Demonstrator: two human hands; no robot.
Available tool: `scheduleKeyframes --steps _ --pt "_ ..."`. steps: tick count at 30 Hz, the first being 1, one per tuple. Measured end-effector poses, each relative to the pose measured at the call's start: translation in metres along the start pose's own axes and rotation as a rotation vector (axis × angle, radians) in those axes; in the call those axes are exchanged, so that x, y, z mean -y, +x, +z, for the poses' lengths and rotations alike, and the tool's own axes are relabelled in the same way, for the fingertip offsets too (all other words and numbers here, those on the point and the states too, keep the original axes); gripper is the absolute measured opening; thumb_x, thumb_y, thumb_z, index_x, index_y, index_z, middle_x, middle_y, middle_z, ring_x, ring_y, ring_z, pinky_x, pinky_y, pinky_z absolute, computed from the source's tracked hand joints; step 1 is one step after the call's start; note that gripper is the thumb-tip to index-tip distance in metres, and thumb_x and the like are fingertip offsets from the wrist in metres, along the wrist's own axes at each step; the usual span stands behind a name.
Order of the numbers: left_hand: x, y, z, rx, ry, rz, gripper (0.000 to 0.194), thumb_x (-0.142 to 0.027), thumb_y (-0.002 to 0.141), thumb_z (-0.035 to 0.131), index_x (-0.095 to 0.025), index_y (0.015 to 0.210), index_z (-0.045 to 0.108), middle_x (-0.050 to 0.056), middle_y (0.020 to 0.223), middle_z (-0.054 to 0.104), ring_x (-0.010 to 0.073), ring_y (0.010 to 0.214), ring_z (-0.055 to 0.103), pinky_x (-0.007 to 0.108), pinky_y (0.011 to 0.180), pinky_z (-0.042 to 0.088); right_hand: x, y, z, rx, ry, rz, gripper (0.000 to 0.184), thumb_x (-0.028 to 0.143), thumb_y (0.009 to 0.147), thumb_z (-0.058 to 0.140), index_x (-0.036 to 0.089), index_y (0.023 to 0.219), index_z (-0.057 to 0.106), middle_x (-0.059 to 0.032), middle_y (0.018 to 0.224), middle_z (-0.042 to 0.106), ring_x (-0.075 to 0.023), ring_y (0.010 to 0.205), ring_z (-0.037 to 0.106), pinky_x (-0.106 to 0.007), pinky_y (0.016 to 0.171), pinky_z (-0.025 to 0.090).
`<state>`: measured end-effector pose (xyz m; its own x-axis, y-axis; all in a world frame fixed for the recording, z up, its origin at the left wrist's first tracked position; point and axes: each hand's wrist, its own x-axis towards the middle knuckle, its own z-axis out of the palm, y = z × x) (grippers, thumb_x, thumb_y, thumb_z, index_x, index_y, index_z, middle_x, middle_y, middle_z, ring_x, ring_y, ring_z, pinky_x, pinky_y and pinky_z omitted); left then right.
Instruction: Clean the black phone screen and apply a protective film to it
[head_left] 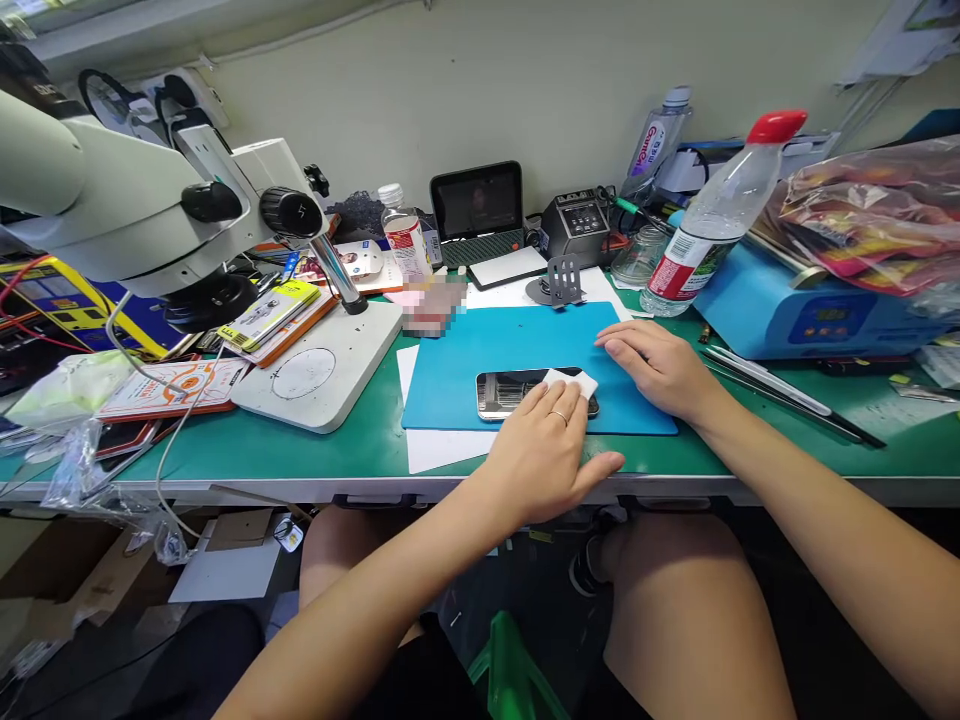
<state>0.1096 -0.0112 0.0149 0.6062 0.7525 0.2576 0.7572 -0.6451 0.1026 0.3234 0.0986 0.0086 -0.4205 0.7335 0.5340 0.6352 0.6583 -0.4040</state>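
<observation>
On the blue mat (480, 340) lies a smartphone (491, 395) with a dark, glossy surface. My left hand (544, 445) reaches across its near edge, its closed-together fingers holding a small folded white wipe (581, 381) down against the phone; the thumb sticks out to the right. Part of the phone is hidden under this hand and the wipe. My right hand (660, 370) rests at the mat's right side, apart from the phone, with its fingers extended and nothing in it. A white sheet (450, 450) shows from under the mat.
A microscope (150, 200) and its pale base (330, 385) stand at the left. Behind the mat are a small screen (478, 200) and a grey tool holder (562, 285). To the right are a red-capped bottle (705, 230), tweezers (795, 395) and a blue machine (810, 310).
</observation>
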Motion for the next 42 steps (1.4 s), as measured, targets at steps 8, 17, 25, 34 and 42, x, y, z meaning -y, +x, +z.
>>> scheduleKeyframes --steps 8,17,25,34,42 --pt "0.036 -0.05 -0.024 0.054 0.039 -0.129 0.064 -0.051 0.106 0.027 -0.006 0.149 0.043 0.017 0.157 0.042 0.0309 0.148 0.036 0.049 0.123 0.026 0.0 -0.001 0.001 0.024 -0.036 -0.001 0.027 0.042 0.097 0.049 0.025 0.101 0.07 -0.0098 0.108 0.073 -0.0319 0.107 0.065 -0.053 0.095 0.051" --pt "-0.001 0.007 0.002 -0.011 0.016 -0.038 0.079 -0.062 0.102 0.032 0.002 0.147 0.042 0.022 0.155 0.043 0.0336 0.147 0.037 0.044 0.122 0.027 -0.002 -0.002 0.002 0.022 -0.079 -0.042 0.028 0.039 0.097 0.049 0.021 0.1 0.07 -0.0119 0.107 0.073 -0.0318 0.107 0.066 -0.052 0.097 0.051" --pt "0.036 -0.054 -0.022 0.029 0.037 -0.159 0.066 -0.052 0.106 0.026 -0.006 0.15 0.042 0.016 0.157 0.042 0.0304 0.148 0.036 0.047 0.123 0.026 0.003 -0.002 0.001 0.056 -0.105 -0.019 0.031 0.04 0.098 0.047 0.02 0.102 0.07 -0.0124 0.11 0.073 -0.0317 0.109 0.065 -0.052 0.098 0.05" --pt "0.007 0.0 -0.001 0.008 0.018 -0.076 0.075 -0.058 0.104 0.031 0.002 0.149 0.04 0.02 0.156 0.041 0.0334 0.148 0.034 0.043 0.122 0.026 0.003 -0.001 0.002 0.047 -0.122 -0.04 0.028 0.04 0.097 0.047 0.021 0.097 0.067 -0.0119 0.104 0.072 -0.0309 0.104 0.065 -0.05 0.095 0.051" --pt "0.025 -0.053 -0.015 0.021 0.091 -0.184 0.07 -0.054 0.105 0.028 -0.001 0.15 0.04 0.021 0.157 0.039 0.033 0.149 0.034 0.048 0.122 0.027 0.004 -0.002 0.002 0.052 -0.122 -0.038 0.023 0.036 0.097 0.048 0.02 0.091 0.064 -0.0136 0.102 0.071 -0.0298 0.1 0.065 -0.047 0.09 0.051"
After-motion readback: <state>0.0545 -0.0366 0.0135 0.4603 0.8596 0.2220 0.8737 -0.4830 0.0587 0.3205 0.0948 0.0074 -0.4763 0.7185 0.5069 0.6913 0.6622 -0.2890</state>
